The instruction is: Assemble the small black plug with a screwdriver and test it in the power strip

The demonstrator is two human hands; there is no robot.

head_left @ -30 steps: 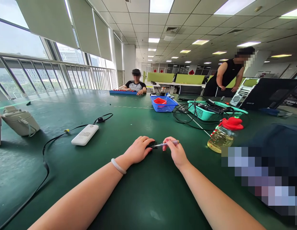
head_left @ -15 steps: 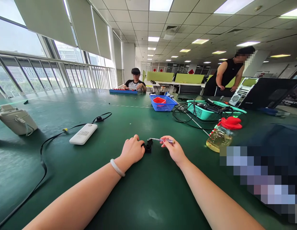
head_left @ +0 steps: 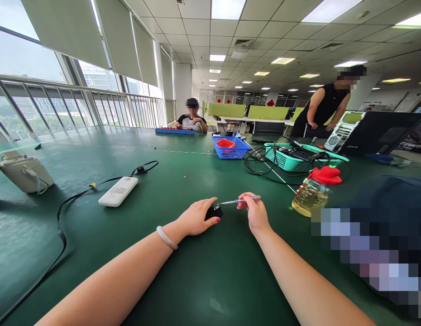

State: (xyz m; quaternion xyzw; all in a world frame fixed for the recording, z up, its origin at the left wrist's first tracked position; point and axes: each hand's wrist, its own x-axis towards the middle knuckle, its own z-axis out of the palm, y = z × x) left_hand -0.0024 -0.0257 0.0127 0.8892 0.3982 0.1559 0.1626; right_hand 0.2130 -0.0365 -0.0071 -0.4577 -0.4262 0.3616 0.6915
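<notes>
My left hand (head_left: 199, 218) is closed around the side of a small black part (head_left: 214, 212) on the green tabletop, with thumb and fingers on either side of it. A bit of bright metal shows on top of the part; its exact kind is too small to make out. My right hand (head_left: 255, 213) pinches the handle of a slim screwdriver (head_left: 236, 201) with a clear purplish grip. Its shaft points left, and the tip is at or just above the black part; I cannot tell whether they touch.
A white power bank (head_left: 118, 191) and a black strap (head_left: 63, 222) lie to the left, beyond them a beige case (head_left: 25, 172). Ahead stand a blue basket (head_left: 231, 150) and a green basket (head_left: 287, 164) with cables. A red-lidded bottle (head_left: 310, 197) stands right. Two people are farther back.
My left hand has shifted right and turned, its thumb now showing in front of the black part. My right hand has moved slightly right with the screwdriver, whose tip sits a little lower.
</notes>
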